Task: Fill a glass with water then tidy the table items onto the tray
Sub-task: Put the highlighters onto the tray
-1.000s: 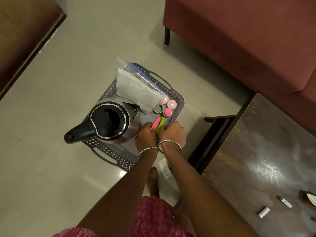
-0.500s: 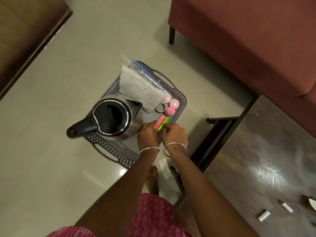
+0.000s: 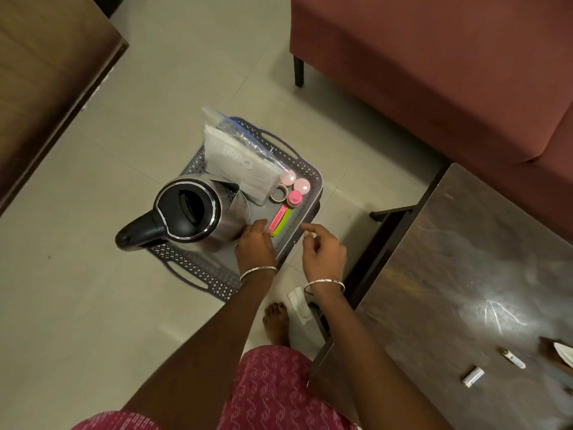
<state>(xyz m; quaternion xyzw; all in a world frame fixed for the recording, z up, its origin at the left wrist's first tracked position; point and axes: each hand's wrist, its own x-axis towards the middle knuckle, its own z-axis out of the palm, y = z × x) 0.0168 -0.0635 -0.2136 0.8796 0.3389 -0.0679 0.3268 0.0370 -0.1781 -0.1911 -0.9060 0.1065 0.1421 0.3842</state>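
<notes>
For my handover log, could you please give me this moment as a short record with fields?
tray: grey, on the floor beside the table
kettle: stands on the tray's left side
plastic bag: at the tray's far end
pink strip: flat on the tray beside a green one
left hand: open, fingertips by the pink strip
right hand: open, empty, above the tray's right edge
white tube: on the table

We see pale tiled floor [image 3: 93,305]; maroon sofa [image 3: 434,72] at 1 o'clock; dark glossy table [image 3: 465,274] at 4; brown wooden cabinet [image 3: 46,72] at 10.
</notes>
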